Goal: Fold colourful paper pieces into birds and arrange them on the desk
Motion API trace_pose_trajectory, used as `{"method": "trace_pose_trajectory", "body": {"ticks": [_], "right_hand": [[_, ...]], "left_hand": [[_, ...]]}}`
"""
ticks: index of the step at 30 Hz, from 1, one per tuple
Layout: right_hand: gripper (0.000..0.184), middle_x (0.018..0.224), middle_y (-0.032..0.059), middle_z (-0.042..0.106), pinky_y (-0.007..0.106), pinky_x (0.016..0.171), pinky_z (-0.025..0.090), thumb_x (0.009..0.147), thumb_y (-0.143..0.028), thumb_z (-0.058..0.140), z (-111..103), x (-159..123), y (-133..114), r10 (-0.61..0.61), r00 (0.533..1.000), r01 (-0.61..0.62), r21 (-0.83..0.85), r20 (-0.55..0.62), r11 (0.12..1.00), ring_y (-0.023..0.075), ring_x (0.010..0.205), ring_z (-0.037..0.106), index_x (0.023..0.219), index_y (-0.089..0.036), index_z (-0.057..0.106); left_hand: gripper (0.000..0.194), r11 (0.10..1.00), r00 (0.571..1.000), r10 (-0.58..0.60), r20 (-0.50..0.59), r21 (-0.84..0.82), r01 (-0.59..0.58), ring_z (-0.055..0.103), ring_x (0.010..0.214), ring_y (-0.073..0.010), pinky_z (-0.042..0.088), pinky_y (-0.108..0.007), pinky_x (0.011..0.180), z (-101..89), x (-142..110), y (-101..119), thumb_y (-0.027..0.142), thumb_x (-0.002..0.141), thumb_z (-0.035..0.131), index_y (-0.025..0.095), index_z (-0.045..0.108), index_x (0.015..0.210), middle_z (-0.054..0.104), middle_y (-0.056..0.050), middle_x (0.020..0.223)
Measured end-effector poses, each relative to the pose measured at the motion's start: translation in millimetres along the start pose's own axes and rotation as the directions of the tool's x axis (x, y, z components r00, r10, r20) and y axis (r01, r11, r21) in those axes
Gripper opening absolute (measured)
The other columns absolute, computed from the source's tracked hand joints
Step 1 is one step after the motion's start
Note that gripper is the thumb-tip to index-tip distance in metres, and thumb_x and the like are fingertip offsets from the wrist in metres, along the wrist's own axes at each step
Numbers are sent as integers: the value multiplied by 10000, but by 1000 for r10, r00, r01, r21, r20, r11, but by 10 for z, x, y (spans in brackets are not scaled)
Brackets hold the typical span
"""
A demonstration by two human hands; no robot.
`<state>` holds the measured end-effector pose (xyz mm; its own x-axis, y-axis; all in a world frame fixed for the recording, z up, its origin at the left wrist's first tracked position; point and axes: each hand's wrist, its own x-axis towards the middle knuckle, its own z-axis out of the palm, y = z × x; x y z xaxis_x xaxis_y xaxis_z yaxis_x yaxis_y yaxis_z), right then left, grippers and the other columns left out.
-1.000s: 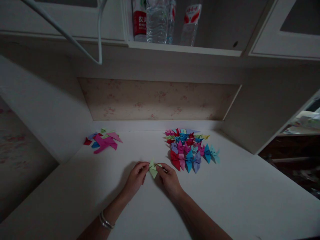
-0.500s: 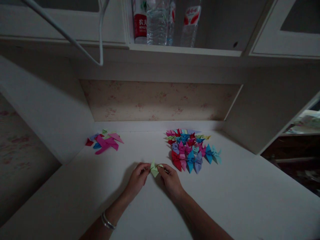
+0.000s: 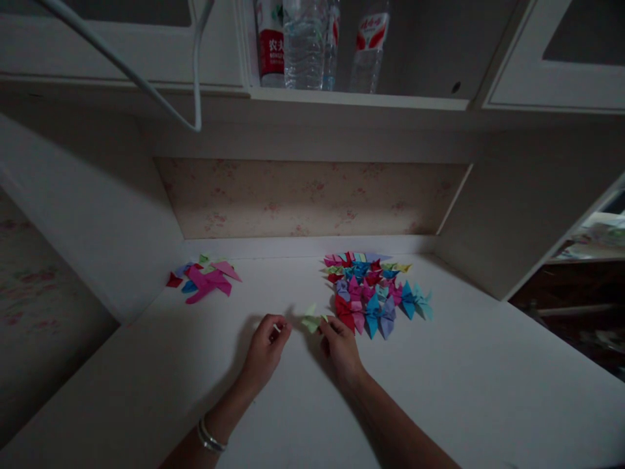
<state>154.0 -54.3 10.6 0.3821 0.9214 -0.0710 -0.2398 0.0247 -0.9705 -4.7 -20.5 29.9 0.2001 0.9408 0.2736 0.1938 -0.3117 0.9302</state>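
A pale green origami crane [image 3: 310, 321] is pinched between the thumb and fingers of my right hand [image 3: 342, 348], just above the white desktop. Its folded wings and points stick out to the left of my fingertips. My left hand [image 3: 266, 342] is a short way to the left, apart from the crane. Its fingers are curled in against the thumb, with nothing seen between them. Rows of folded paper cranes [image 3: 372, 312] in red, pink, blue and purple lie close beyond my right hand.
At the back left of the white desk [image 3: 293, 417] lies a loose pile of coloured paper pieces [image 3: 208, 281]. Overhead, a shelf holds several bottles [image 3: 305, 45]. A white lamp arm or cable [image 3: 146, 85] hangs at the upper left. Side panels border the desk.
My left hand has let go of the green crane and drawn slightly left. My right hand still holds the crane, which has turned and moved a little to the right.
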Motion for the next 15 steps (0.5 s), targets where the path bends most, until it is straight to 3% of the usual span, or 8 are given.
{"method": "trace_pose_trajectory", "body": {"ticks": [4, 9, 15], "right_hand": [[420, 579, -15, 548, 211, 364, 282, 750, -574, 603, 6, -25, 33, -35, 997, 42, -103, 69, 994, 74, 372, 402, 675, -161, 608], [342, 534, -35, 494, 209, 459, 305, 797, -480, 596, 27, -112, 29, -125, 983, 160, -285, 137, 945, 92, 482, 409, 688, -159, 642], [320, 618, -9, 559, 217, 526, 328, 828, -443, 563, 33, -138, 20, -185, 960, 249, -334, 210, 909, 110, 573, 447, 782, -154, 692]], "left_hand": [[185, 974, 971, 147, 191, 142, -175, 511, 620, -117, 419, -231, 586, 32, -62, -2, 338, 823, 566, 185, 628, 906, 578, -23, 876], [212, 918, 959, 202, 197, 304, -256, 498, 639, -142, 398, -249, 600, 54, -59, -51, 357, 831, 567, 185, 642, 730, 527, -9, 728], [223, 915, 957, 173, 235, 322, -244, 524, 654, -133, 398, -249, 626, 25, -53, -44, 309, 898, 463, 187, 599, 769, 553, -14, 776]]}}
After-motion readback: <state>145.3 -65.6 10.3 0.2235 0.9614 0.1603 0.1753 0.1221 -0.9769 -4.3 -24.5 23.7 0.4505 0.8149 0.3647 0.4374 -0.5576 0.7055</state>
